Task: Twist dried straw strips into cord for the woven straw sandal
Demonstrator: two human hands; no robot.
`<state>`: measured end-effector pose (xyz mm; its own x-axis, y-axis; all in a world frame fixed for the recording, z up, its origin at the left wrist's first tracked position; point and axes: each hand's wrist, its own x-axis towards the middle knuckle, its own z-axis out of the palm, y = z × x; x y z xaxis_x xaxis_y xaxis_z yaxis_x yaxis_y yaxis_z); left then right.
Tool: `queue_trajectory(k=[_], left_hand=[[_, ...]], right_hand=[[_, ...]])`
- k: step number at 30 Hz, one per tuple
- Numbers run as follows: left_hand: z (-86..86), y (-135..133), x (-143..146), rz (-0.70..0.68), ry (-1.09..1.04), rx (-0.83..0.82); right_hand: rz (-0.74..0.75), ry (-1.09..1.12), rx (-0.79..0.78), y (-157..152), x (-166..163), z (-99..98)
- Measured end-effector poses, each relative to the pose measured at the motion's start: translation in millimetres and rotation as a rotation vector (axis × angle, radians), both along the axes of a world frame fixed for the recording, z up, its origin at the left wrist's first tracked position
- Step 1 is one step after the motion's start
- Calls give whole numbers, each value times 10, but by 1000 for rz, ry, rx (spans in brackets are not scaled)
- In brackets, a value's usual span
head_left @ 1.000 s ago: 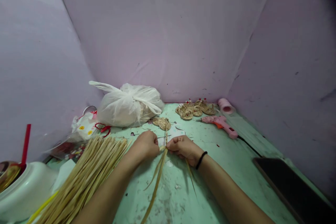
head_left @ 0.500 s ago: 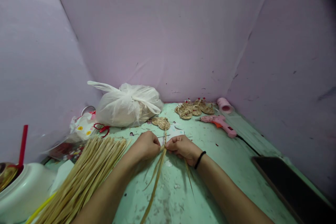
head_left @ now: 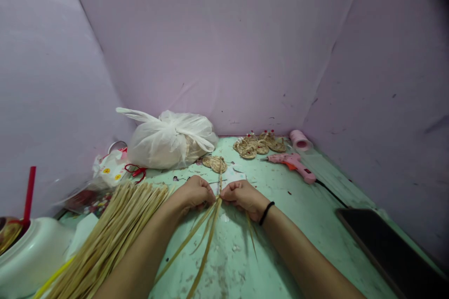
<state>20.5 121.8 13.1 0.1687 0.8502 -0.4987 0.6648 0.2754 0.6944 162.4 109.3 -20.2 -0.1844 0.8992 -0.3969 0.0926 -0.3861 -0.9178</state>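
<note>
A narrow straw braid [head_left: 220, 181] runs toward me from a coiled straw piece [head_left: 214, 164] on the table. At its near end, my right hand [head_left: 244, 197] is closed in a pinch on the braid, and thin strand ends poke out below that hand. My left hand [head_left: 199, 192] is closed too, its fingertips at the left side of the same joint, pinching the straw there; its grip is partly hidden. Loose straw strands [head_left: 207, 253] fan out from the joint toward the front edge. A black band [head_left: 266, 213] circles my right wrist.
Left of my arm lies a bundle of straw [head_left: 115, 233], near a white container [head_left: 38, 252] with a red straw. Behind are a tied white bag [head_left: 170, 142] and several finished coiled pieces [head_left: 247, 147]. To the right: pink thread spool [head_left: 300, 140], glue gun [head_left: 296, 166], dark phone [head_left: 386, 247].
A long strand now slants down and left from the joint, where it did not show before. Both hands stay almost in place, with the left fingers slightly shifted.
</note>
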Motion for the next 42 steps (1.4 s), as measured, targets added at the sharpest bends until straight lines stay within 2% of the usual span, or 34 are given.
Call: queue_trajectory(k=[4, 9, 15, 17, 22, 28, 31, 38, 42], left_hand=[[19, 7, -8, 8, -43, -15], [-49, 48, -22, 104, -28, 103], [-217, -4, 48, -103, 231, 318], [-246, -20, 72, -121, 274, 361], [-258, -24, 90, -147, 204, 345], [-293, -46, 100, -155, 354, 449], [-274, -42, 102, -139, 259, 408], [-70, -104, 147, -50, -84, 34], [-56, -104, 160, -26, -132, -27]], right_hand=[[-13, -14, -9, 3, 10, 15], [39, -94, -2, 49, 165, -2], [53, -127, 4, 50, 237, 31], [44, -125, 11, 38, 212, 50], [27, -107, 32, 26, 165, 61], [18, -102, 34, 13, 155, 96], [24, -100, 27, 16, 158, 88], [19, -115, 28, 31, 151, 46], [13, -108, 32, 28, 147, 59]])
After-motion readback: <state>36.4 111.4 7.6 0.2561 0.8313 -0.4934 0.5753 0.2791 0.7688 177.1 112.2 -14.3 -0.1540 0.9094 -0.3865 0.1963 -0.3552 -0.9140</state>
